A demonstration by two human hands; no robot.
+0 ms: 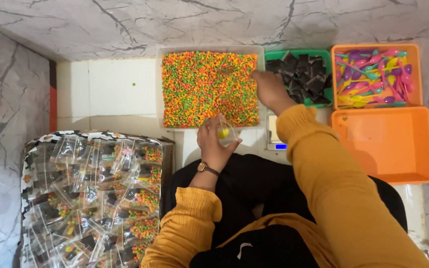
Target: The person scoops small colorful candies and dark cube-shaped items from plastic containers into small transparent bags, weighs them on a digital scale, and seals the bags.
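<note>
While the left hand (213, 144) pinches a small clear bag (226, 133) at the candy tray's (161, 89) near edge, the right hand (269, 89) dips into the candies (204, 87), fingers hidden. Candies could spill if the bag's mouth sags.

Home packing station on a marble floor (125, 25): candy tray (209, 87), spoon bin (376, 74), scale (275, 136), filled packets (93, 198).
</note>
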